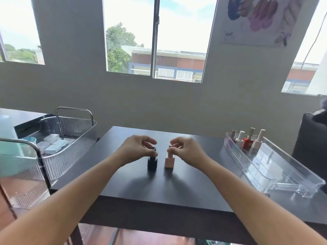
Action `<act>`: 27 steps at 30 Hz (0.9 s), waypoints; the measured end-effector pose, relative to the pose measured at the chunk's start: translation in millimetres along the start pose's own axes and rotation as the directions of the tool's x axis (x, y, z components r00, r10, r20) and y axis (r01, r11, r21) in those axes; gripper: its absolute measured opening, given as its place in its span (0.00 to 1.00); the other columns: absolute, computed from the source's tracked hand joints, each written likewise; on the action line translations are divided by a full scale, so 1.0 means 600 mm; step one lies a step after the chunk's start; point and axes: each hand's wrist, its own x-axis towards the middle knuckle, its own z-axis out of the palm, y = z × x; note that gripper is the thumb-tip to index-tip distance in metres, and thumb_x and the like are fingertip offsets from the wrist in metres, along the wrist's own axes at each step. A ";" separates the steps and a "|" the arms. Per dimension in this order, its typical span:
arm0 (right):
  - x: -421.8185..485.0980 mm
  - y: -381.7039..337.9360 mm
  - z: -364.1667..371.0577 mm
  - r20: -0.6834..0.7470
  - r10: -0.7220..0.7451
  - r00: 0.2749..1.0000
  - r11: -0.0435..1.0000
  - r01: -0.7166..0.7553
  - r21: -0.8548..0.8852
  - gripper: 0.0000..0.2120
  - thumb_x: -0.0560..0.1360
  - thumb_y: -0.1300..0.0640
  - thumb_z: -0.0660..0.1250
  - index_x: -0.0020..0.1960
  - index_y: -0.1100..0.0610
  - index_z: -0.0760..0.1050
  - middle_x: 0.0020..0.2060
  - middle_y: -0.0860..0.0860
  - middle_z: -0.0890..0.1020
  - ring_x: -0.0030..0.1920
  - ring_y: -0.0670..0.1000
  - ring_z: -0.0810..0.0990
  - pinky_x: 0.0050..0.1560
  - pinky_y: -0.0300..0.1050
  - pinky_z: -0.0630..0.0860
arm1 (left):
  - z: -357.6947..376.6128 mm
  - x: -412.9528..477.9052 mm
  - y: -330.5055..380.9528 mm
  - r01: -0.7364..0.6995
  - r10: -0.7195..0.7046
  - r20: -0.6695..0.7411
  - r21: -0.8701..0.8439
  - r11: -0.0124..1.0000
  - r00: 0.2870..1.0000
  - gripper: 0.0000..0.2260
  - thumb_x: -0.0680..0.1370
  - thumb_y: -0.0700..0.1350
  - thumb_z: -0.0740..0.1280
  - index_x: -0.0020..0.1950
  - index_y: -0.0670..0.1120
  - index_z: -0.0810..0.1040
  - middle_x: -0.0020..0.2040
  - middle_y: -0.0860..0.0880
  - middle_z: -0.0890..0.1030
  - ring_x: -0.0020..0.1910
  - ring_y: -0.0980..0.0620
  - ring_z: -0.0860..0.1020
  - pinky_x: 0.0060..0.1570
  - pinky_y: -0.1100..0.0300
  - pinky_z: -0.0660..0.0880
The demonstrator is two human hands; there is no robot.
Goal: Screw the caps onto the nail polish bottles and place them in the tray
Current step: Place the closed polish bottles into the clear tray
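Note:
Two nail polish bottles stand upright side by side in the middle of the dark table (177, 188). The left one is a black bottle (152, 163) with a black cap; my left hand (137, 149) pinches that cap from above. The right one is a pink square bottle (169, 161) with a pink cap; my right hand (187, 150) grips that cap with its fingertips. A long clear plastic tray (276, 167) lies at the table's right side. At its far end stand several capped bottles, among them a red bottle (247, 142) and a white bottle (239, 138).
A metal-framed cart with a ribbed clear bin (74, 138) holding white boxes stands left of the table. A dark chair (309, 138) is at the far right. The wall with windows lies behind the table.

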 end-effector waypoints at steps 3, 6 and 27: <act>0.004 0.002 0.011 -0.011 0.006 1.000 1.000 -0.006 -0.009 0.11 0.71 0.51 0.73 0.52 0.52 0.80 0.43 0.47 0.83 0.45 0.48 0.82 0.45 0.45 0.80 | 0.006 0.001 -0.008 0.019 -0.019 -0.024 0.003 1.000 1.000 0.14 0.62 0.51 0.79 0.45 0.60 0.84 0.39 0.60 0.86 0.44 0.65 0.83 0.42 0.67 0.74; 0.006 0.003 0.017 -0.036 0.006 0.999 1.000 -0.006 0.013 0.05 0.72 0.55 0.72 0.48 0.52 0.79 0.39 0.46 0.83 0.44 0.49 0.82 0.43 0.47 0.81 | 0.013 0.004 -0.014 0.015 -0.015 -0.042 0.004 1.000 0.999 0.10 0.63 0.50 0.78 0.43 0.56 0.85 0.36 0.62 0.86 0.35 0.69 0.80 0.38 0.67 0.74; -0.041 0.062 -0.276 -0.348 0.107 0.931 0.994 -0.108 0.016 0.05 0.69 0.65 0.69 0.41 0.57 0.82 0.35 0.51 0.86 0.41 0.54 0.83 0.47 0.52 0.80 | 0.130 0.079 0.202 -0.223 0.230 0.036 -0.143 0.964 0.972 0.08 0.68 0.42 0.78 0.46 0.48 0.86 0.37 0.54 0.86 0.36 0.59 0.84 0.31 0.67 0.76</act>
